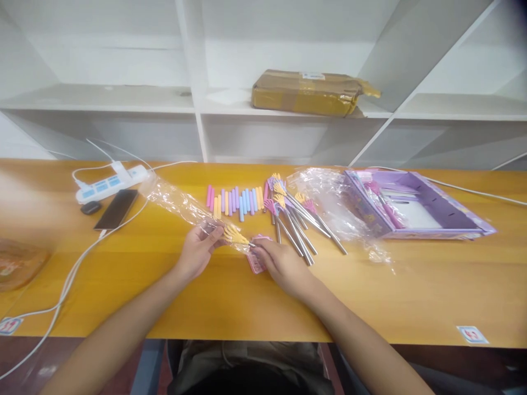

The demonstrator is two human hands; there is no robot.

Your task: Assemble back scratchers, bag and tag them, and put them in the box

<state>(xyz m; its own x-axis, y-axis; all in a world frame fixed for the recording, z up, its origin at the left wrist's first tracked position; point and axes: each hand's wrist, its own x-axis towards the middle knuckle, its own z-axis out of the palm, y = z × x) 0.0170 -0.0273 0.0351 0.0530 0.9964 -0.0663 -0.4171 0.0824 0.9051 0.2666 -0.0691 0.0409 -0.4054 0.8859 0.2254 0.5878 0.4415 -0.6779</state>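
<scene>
My left hand pinches the end of a long clear plastic sleeve that trails off toward the far left. A small yellow hand-shaped scratcher sits at the sleeve's mouth between my hands. My right hand is closed around its stem and rests on a pink card lying on the wooden table. Beyond my hands lie a row of pastel rubber grips and a pile of metal scratchers with coloured hand-shaped heads.
A purple display box lies open at the right beside crumpled clear plastic. At the left are a white power strip, a dark phone and white cables. A brown taped parcel sits on the white shelf behind.
</scene>
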